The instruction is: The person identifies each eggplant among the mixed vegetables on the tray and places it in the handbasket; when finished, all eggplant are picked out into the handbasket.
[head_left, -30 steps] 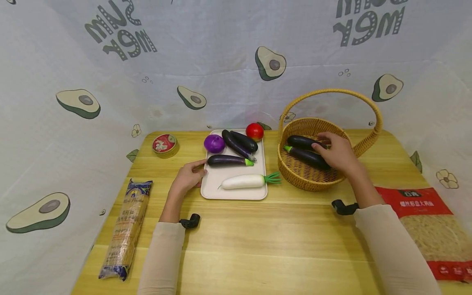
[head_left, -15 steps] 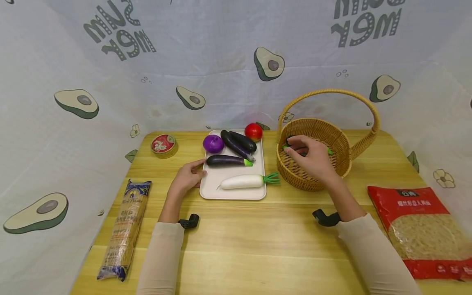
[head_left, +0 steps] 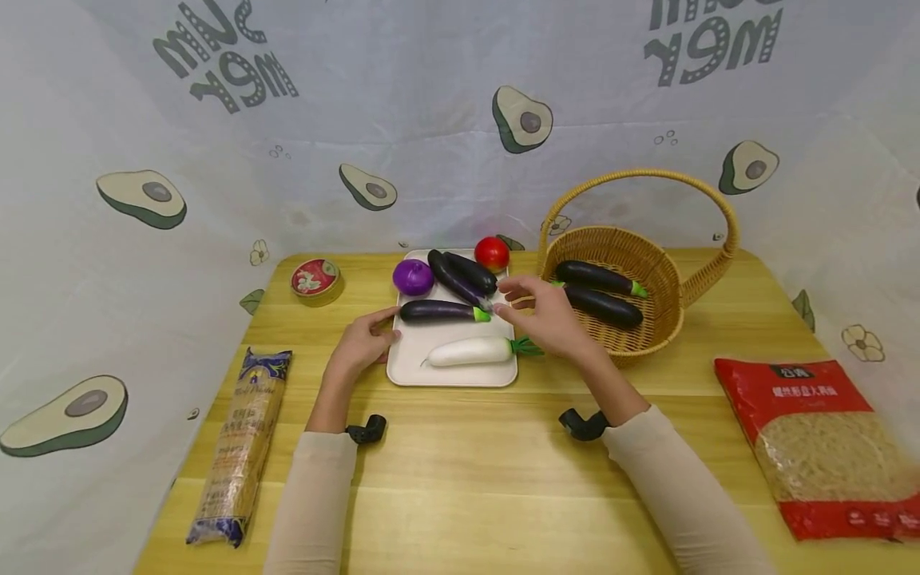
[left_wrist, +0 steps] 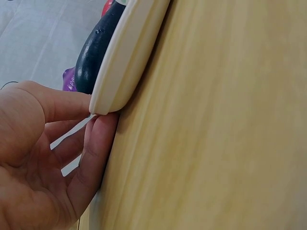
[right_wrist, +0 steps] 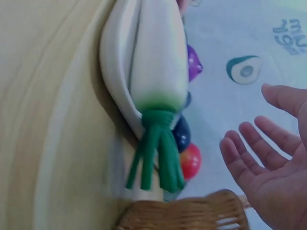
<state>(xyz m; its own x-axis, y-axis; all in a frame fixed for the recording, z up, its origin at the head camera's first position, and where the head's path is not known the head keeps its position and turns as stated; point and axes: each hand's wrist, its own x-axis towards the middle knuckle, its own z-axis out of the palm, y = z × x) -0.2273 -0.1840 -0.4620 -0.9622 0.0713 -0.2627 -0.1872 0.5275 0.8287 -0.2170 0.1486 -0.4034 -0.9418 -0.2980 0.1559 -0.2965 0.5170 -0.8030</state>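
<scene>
My left hand (head_left: pixel 362 343) pinches the left rim of a white tray (head_left: pixel 413 371), thumb and fingers on either side of the edge in the left wrist view. On the tray lie a white radish (head_left: pixel 470 351) with green leaves, an eggplant (head_left: pixel 438 311) with a green stem, two more dark eggplants (head_left: pixel 474 273), a purple onion (head_left: pixel 413 278) and a tomato (head_left: pixel 492 253). My right hand (head_left: pixel 549 319) hovers over the tray's right side, fingers spread and holding nothing; in the right wrist view it is apart from the radish. Part of the radish leaves is hidden behind it.
A wicker basket (head_left: pixel 672 319) with a tall handle stands right of the tray, with two eggplants (head_left: pixel 600 305) inside. A pasta packet (head_left: pixel 240 451) and a round tin (head_left: pixel 316 281) lie at the left, a red noodle bag (head_left: pixel 819 447) at the right.
My right hand has left the basket and moved left to above the tray's right edge. The two eggplants stay in the basket. My left hand keeps its place on the tray.
</scene>
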